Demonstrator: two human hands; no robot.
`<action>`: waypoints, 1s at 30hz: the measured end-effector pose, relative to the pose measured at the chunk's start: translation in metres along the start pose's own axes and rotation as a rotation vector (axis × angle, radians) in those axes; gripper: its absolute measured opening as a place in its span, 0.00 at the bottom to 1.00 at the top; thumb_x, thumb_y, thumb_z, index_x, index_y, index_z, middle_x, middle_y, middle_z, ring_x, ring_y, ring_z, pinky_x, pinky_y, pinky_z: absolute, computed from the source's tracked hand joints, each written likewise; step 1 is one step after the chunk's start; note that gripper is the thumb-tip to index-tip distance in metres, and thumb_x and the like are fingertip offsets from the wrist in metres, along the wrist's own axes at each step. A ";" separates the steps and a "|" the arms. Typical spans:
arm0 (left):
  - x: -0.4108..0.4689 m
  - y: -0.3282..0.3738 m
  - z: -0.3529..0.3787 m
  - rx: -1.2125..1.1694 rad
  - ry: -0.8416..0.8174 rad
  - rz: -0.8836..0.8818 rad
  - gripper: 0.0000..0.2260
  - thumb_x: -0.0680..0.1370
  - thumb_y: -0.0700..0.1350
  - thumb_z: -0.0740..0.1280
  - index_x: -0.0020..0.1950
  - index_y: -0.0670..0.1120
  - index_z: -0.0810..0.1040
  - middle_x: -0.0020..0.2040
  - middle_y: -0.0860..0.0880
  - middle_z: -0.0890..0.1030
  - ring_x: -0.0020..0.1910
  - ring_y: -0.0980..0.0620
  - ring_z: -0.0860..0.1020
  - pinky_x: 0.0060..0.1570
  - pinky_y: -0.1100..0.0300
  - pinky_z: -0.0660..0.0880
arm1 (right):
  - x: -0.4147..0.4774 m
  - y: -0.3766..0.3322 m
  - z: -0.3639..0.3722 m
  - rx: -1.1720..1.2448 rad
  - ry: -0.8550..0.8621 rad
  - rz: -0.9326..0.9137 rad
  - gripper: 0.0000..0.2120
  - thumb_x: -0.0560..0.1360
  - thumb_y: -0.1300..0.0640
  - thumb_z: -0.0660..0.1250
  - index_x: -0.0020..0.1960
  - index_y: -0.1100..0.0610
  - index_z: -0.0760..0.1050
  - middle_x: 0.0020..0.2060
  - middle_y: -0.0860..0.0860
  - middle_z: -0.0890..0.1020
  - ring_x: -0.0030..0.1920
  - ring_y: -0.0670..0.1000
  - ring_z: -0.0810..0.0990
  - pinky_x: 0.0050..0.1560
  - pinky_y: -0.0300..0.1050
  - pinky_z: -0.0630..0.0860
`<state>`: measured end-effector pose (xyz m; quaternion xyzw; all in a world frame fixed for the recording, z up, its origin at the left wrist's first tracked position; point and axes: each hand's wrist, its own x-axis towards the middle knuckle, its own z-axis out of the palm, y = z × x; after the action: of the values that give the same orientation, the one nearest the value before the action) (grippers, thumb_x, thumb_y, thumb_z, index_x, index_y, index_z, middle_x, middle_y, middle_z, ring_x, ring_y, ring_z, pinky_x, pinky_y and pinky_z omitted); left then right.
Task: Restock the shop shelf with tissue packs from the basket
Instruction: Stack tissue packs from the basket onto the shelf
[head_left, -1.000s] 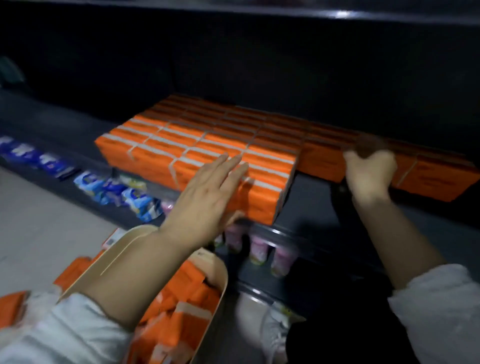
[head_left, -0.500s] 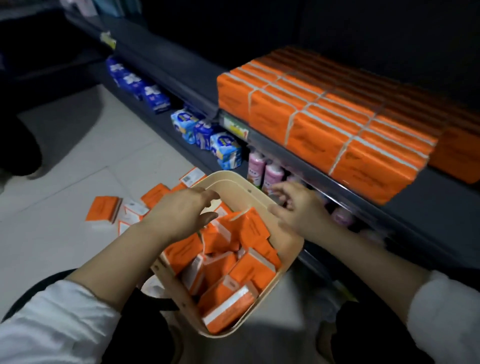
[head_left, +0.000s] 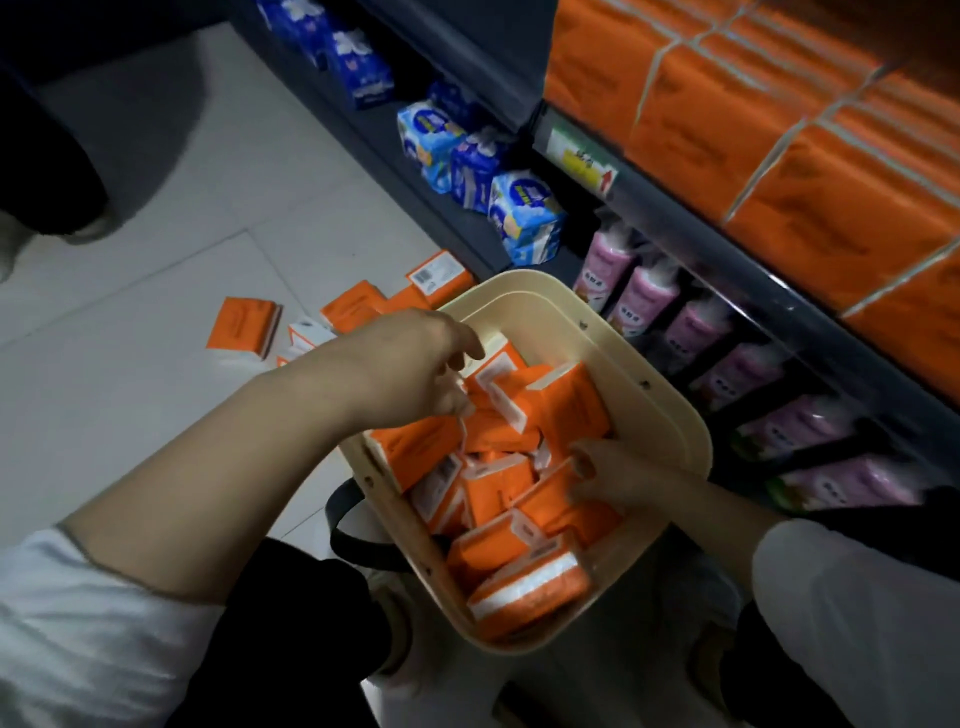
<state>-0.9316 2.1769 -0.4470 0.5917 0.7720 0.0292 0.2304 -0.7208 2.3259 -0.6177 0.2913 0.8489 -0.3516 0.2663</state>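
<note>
1. Tissue packs (head_left: 498, 483) are heaped in the basket (head_left: 670, 410), which is set just beside the shelf (head_left: 701, 223) edge. Open floor (head_left: 156, 312) lies along its left side.
2. The left hand (head_left: 410, 358) is curled down over packs at the basket's far left rim. Whether one is held cannot be told.
3. The right hand (head_left: 613, 475) is curled, apparently gripping a pack by the right wall.

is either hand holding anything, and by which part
Cannot tell. The left hand curls over a tissue pack at its white end; the right hand lies among packs in the basket.
</note>
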 end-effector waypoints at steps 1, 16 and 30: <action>0.001 0.000 0.000 -0.004 -0.002 0.005 0.24 0.72 0.52 0.71 0.66 0.51 0.72 0.57 0.53 0.78 0.54 0.54 0.76 0.52 0.62 0.71 | 0.003 -0.002 0.003 0.009 0.006 -0.013 0.10 0.70 0.57 0.72 0.45 0.51 0.71 0.41 0.45 0.75 0.41 0.43 0.74 0.42 0.30 0.67; 0.005 -0.007 0.000 -0.012 -0.097 -0.114 0.36 0.73 0.59 0.68 0.76 0.49 0.57 0.72 0.48 0.65 0.69 0.47 0.65 0.66 0.52 0.66 | -0.003 -0.065 -0.078 0.813 0.315 -0.280 0.11 0.69 0.67 0.72 0.44 0.52 0.76 0.38 0.47 0.81 0.38 0.42 0.79 0.42 0.40 0.74; 0.015 -0.017 -0.018 -0.044 0.339 -0.262 0.23 0.70 0.52 0.74 0.60 0.47 0.71 0.54 0.45 0.76 0.51 0.45 0.74 0.45 0.57 0.66 | 0.014 -0.054 -0.086 0.828 0.422 -0.220 0.34 0.63 0.52 0.77 0.63 0.63 0.71 0.49 0.54 0.80 0.54 0.47 0.75 0.58 0.47 0.72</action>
<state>-0.9569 2.1897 -0.4407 0.4675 0.8693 0.1150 0.1120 -0.7887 2.3632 -0.5502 0.3465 0.6986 -0.6196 -0.0893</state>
